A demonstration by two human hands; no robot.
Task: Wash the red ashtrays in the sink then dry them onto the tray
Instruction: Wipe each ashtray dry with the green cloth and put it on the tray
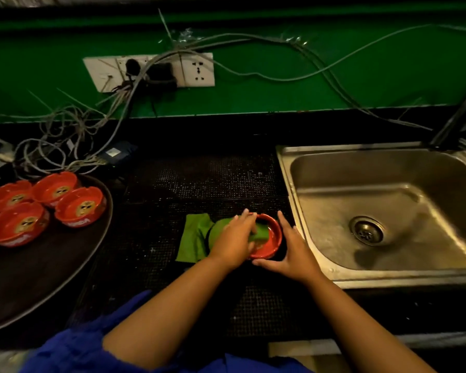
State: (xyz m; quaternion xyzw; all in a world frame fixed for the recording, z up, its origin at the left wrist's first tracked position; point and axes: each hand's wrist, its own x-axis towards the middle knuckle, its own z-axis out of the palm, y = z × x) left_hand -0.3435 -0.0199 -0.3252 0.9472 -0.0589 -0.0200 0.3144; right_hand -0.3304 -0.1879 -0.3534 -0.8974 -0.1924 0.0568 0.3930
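Red ashtray [272, 238] is sitting on the dark counter [199, 179] just below the middle of the frame, right beside the left edge of the sink [286, 173]. So we're clearly at the drying step, not washing. The left hand [233, 240] has a green cloth [194, 238] bunched under its fingers and is pushing it down into the bowl, with the rest of the cloth trailing off to the left. The right hand [293, 251] braces the ashtray, fingers straight along its right side and thumb along the near rim.

Over at the left edge there's a round dark tray [38, 278] with at least four other red ashtrays [78, 205] on it already.

My guess is the next move needs a proper grip on the rim, then a carry leftwards to a free spot on the tray. Could be slippery if it's still damp.
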